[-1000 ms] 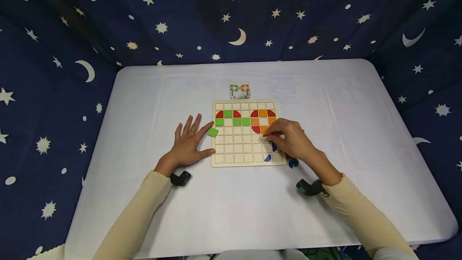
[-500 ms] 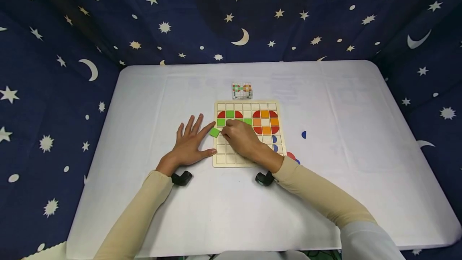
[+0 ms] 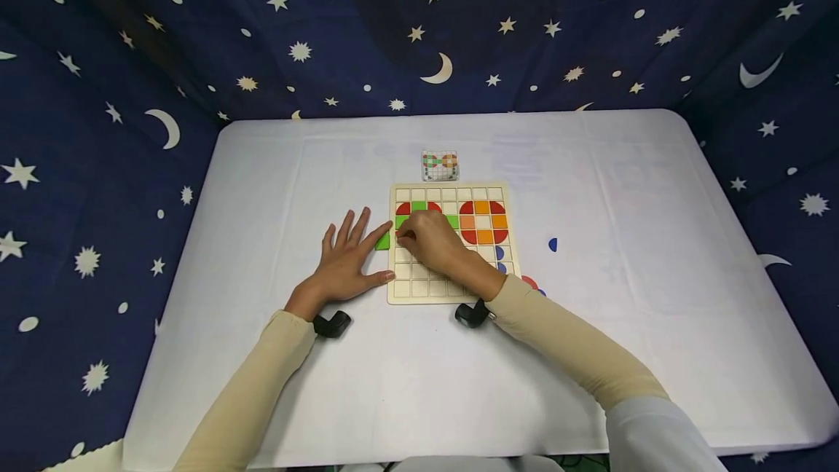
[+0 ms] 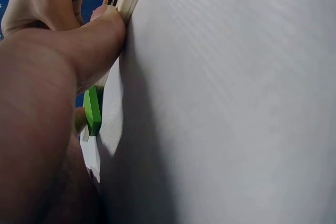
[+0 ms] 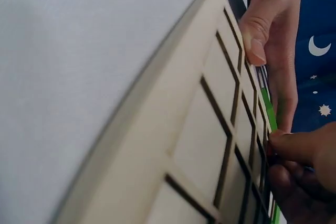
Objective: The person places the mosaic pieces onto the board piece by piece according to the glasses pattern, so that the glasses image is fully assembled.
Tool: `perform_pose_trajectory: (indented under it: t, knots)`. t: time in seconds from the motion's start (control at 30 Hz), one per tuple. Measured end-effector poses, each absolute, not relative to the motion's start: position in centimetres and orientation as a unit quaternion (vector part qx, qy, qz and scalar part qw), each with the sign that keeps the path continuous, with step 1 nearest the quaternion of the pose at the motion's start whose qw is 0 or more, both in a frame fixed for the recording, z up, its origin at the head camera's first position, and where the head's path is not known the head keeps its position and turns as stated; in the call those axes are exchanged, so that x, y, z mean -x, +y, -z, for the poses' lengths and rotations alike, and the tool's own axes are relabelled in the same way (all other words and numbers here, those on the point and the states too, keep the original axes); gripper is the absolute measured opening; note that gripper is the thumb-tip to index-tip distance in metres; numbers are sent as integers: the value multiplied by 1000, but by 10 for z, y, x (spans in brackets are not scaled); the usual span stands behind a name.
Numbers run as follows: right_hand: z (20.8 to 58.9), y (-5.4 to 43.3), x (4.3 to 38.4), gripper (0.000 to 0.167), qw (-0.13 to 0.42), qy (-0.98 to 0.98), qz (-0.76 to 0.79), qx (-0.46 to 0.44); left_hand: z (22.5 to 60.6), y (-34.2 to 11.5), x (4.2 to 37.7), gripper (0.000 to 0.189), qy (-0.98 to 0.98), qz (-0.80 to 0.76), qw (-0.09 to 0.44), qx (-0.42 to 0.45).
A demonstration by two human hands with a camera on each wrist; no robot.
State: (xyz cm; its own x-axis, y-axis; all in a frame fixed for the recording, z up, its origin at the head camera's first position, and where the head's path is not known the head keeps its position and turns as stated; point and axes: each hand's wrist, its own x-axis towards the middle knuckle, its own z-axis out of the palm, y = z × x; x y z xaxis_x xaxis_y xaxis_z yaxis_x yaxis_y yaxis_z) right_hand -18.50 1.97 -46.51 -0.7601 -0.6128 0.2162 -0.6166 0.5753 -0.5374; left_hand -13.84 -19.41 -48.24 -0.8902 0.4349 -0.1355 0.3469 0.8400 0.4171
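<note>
My left hand point(image 3: 346, 259) lies spread on the table, its thumb and index fingertips at the left edge of the wooden grid board point(image 3: 419, 288). Between them a green square tile point(image 3: 383, 242) leans against that edge. My right hand point(image 3: 435, 242) reaches over the board's left side, thumb and fingertips pinching a small red tile point(image 5: 271, 151), mostly hidden by the fingers. Red corner tiles point(image 3: 468, 237), orange tiles point(image 3: 483, 237) and a green tile point(image 3: 418, 206) fill cells in the upper rows; the hand covers some of them.
Behind the board lies a small pattern card point(image 3: 440, 165). Two blue half-round pieces point(image 3: 500, 253) sit on the board's right side. On the table to the right are another blue piece point(image 3: 553, 244) and a red one point(image 3: 529, 282), partly behind the sleeve.
My right hand has swung from the board's right side to its left edge. The green tile has turned and shifted slightly left, now straight along the edge. My left hand has stayed put.
</note>
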Motion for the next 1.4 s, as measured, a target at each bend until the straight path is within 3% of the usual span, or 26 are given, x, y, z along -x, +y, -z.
perform_pose_trajectory:
  t: [0.17, 0.4, 0.73, 1.1, 1.4]
  knots:
    - [466, 16, 188, 10, 3, -894, -306, -327, 483, -192, 140, 96, 953, -196, 118, -200]
    - [462, 4, 186, 30, 22, -901, -182, -394, 482, -191, 140, 105, 953, -201, 119, -193]
    - [455, -5, 187, 15, 36, -896, -149, -417, 483, -191, 140, 108, 952, -207, 117, -195]
    - [449, 57, 190, 8, 56, -897, -222, -377, 480, -190, 140, 104, 958, -186, 118, -182]
    - [459, 63, 184, 5, -23, -869, -292, -399, 479, -189, 137, 102, 958, -192, 121, -177]
